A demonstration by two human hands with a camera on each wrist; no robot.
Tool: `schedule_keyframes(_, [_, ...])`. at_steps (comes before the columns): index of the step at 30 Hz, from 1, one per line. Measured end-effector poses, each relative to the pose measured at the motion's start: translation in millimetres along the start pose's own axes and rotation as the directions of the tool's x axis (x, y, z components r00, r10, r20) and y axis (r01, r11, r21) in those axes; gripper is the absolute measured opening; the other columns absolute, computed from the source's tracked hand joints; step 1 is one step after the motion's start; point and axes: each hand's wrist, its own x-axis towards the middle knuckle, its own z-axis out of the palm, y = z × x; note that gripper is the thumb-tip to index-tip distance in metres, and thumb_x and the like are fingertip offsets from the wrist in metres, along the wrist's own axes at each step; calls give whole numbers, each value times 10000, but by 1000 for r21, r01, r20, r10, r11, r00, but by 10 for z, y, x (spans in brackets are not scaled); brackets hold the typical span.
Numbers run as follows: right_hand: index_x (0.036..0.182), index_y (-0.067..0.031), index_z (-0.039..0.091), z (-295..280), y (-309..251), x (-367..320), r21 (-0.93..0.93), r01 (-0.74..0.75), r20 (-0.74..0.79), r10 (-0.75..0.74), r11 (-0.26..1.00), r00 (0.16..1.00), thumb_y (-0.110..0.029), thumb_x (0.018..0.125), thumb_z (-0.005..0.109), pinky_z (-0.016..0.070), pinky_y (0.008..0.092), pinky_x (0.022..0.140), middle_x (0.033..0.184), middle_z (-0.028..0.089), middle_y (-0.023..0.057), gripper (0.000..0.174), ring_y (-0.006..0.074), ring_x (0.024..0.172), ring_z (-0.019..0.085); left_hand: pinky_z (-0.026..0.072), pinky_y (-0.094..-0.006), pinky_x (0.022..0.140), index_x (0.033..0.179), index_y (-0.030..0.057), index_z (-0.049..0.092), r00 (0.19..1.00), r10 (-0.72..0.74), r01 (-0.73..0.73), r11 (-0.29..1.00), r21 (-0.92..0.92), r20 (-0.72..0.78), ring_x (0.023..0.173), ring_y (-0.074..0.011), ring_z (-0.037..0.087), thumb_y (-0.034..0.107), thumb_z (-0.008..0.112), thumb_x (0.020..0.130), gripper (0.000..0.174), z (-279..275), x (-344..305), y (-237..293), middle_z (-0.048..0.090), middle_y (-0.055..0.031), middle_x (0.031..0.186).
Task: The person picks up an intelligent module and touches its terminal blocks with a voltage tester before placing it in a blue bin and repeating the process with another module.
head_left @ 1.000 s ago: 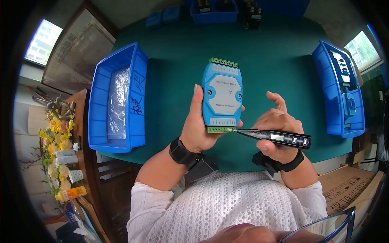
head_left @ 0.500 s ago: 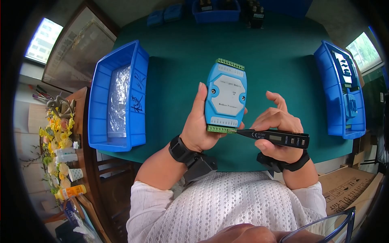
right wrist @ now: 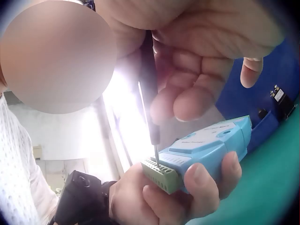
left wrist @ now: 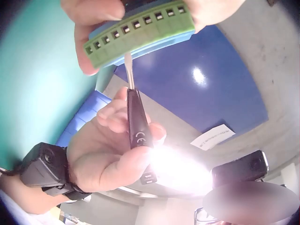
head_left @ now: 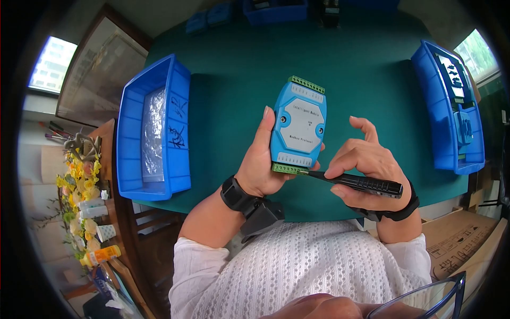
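A blue module with a grey label (head_left: 302, 125) lies in the left hand (head_left: 260, 165), thumb along one side and fingertips round the other. Its near end carries a green terminal block (head_left: 287, 168), also large in the left wrist view (left wrist: 140, 35). The right hand (head_left: 372, 165) pinches a black pen-like screwdriver (head_left: 366, 183). In the right wrist view the metal tip of the screwdriver (right wrist: 156, 152) meets the top of the terminal block (right wrist: 160, 174). A second green block (head_left: 307, 84) sits at the module's far end.
A blue bin (head_left: 180, 127) with clear plastic bags stands at left on the green table (head_left: 361, 69). Another blue bin (head_left: 433, 117) at right holds a blue module and green parts. A further blue bin (head_left: 276, 13) and dark components (head_left: 330, 13) are at the far edge.
The module has shifted slightly right and tilted a little. The screwdriver has rolled in the right hand, so its display and buttons no longer face the head camera; its tip stays at the terminal block.
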Motion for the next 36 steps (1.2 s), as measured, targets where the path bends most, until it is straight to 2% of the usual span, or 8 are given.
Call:
schedule_keyframes(9, [811,-96,641,22,5,-4,-41,30,-21,-31,999,999,-113,671,728,254,502,991,693,590,8,166,156,650,577,550,-353,666,1262,75,406,1000,5,-5,1000,11,-14,906,-238,605,619,269,884,677,12,-1,-2,567,-111,1069])
schedule_keyframes(13, [818,-96,644,52,60,-2,-58,115,-89,-120,992,989,-152,677,749,272,493,986,688,590,11,184,167,651,575,552,-329,621,1255,77,417,1000,2,-2,1000,-7,-9,855,-243,624,640,260,872,699,7,-1,4,579,-116,1045])
schedule_keyframes(15, [820,-97,645,62,68,-10,-27,121,-104,-123,992,987,-162,682,752,280,489,984,688,590,9,186,173,662,579,550,-309,588,1249,79,426,999,-1,2,1000,-24,51,827,-244,634,654,255,864,713,-27,0,14,587,-120,1028])
schedule_keyframes(21, [824,-99,648,81,81,-2,-11,146,-129,-146,989,981,-159,682,755,286,484,985,699,601,7,187,166,672,587,544,-281,551,1236,80,439,998,8,-6,999,-35,68,816,-245,641,674,256,850,731,-66,3,16,600,-131,1002])
schedule_keyframes(24, [823,-98,649,97,82,0,-7,140,-127,-140,990,982,-159,682,755,285,484,986,705,606,4,186,157,667,589,513,-240,464,1277,91,402,999,26,-26,1000,18,-37,808,-261,650,672,235,853,738,-33,5,-5,587,-200,1030])
schedule_keyframes(27, [822,-99,652,101,81,2,-3,132,-132,-131,991,982,-161,684,752,283,481,989,709,614,3,181,151,658,590,561,-300,569,1278,87,400,996,43,-45,999,-17,-72,878,-282,634,676,241,849,745,-5,0,-4,578,-206,1047])
schedule_keyframes(30, [824,-100,655,106,83,-8,7,114,-147,-111,994,983,-163,686,750,281,474,993,717,625,7,179,146,645,590,563,-346,642,1245,68,425,994,78,-76,997,32,-83,843,-261,631,669,279,849,734,36,-12,-4,582,-147,1034])
schedule_keyframes(36, [806,-102,650,130,90,-6,-2,86,-175,-85,996,981,-175,687,752,280,466,996,707,639,4,173,140,632,596,552,-377,698,1256,46,404,985,142,-144,990,-15,-94,846,-273,624,665,266,854,751,62,-19,-18,567,-159,1051])
